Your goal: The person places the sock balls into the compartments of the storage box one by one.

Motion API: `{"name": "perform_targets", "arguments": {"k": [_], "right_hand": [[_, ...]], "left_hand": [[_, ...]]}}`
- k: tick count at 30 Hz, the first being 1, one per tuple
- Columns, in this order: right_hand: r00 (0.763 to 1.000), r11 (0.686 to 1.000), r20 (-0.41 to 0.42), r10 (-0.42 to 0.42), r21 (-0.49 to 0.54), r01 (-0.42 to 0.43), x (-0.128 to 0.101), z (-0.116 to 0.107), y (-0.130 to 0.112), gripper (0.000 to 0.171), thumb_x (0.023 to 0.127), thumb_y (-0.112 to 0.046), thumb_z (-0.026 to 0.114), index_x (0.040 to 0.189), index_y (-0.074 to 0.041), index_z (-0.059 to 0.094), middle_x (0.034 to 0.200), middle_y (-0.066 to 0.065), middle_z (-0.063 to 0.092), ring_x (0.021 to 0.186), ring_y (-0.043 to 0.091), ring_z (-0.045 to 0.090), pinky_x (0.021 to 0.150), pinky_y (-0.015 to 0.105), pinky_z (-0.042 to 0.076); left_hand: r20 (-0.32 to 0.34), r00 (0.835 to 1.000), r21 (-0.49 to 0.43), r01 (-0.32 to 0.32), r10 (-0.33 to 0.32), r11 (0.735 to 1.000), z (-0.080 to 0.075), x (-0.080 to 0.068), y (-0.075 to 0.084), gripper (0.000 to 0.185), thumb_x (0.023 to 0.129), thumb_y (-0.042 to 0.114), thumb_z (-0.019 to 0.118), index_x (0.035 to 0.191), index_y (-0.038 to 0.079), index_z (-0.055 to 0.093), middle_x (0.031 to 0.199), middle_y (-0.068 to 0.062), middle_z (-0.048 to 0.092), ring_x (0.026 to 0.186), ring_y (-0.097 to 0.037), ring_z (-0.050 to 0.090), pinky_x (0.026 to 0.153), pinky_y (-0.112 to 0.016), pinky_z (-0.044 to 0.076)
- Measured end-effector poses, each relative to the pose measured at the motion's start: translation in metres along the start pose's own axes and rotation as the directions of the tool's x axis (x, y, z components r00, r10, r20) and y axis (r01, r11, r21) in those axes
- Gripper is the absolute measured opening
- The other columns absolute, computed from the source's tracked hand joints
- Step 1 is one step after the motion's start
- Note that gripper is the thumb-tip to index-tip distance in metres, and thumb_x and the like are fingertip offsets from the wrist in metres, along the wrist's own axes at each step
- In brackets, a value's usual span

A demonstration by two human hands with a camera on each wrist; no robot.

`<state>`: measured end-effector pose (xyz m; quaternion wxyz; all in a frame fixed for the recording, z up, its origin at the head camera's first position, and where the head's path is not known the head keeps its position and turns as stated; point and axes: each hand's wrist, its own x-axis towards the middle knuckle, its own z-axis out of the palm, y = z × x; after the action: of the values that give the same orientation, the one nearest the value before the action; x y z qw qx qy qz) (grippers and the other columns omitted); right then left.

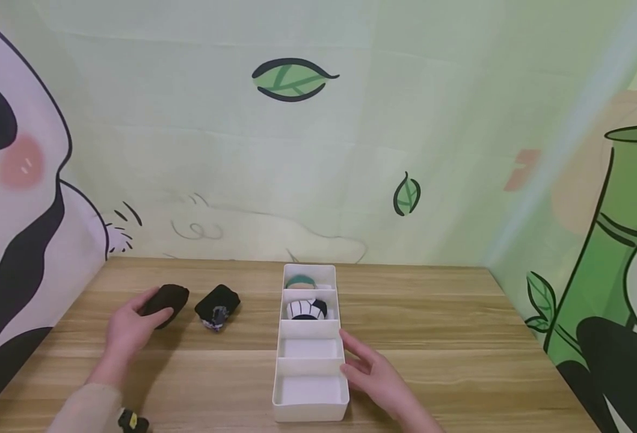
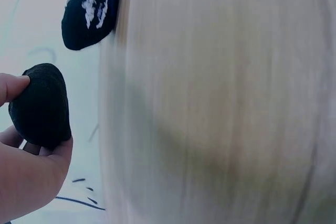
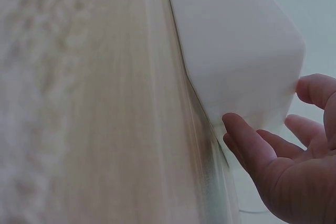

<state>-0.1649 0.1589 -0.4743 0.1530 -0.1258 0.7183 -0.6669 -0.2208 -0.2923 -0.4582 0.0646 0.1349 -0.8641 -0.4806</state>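
Black bundle [image 1: 168,305] is up off the table [image 1: 432,337], pinched by the thumb and fingers of the left hand [image 1: 129,325], which reaches forward. The right hand [image 1: 375,376] has loose, spread fingers, with tips at the white box [image 1: 310,413]. A second black bundle [image 1: 218,304] lies between the first one and the box. Back slots hold a striped roll [image 1: 303,309] and a green-topped roll [image 1: 300,281], partly hidden by a slot wall.
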Motion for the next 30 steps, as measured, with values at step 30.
{"name": "perform_targets", "arguments": {"k": [30], "right_hand": [[1.000,1.000,-0.003,-0.014,0.006,0.014,0.001,-0.001,0.003,0.065,0.097,-0.014,0.065,0.153,-0.006,0.034,0.156,0.025,0.028,0.134,0.046,0.040,0.094,0.041,0.051]], "left_hand": [[0.126,0.954,-0.107,-0.260,0.272,0.960,0.049,-0.030,0.057,0.063,0.085,0.016,0.078,0.143,0.006,0.053,0.143,-0.023,0.049,0.126,-0.036,0.047,0.100,-0.045,0.040]]}}
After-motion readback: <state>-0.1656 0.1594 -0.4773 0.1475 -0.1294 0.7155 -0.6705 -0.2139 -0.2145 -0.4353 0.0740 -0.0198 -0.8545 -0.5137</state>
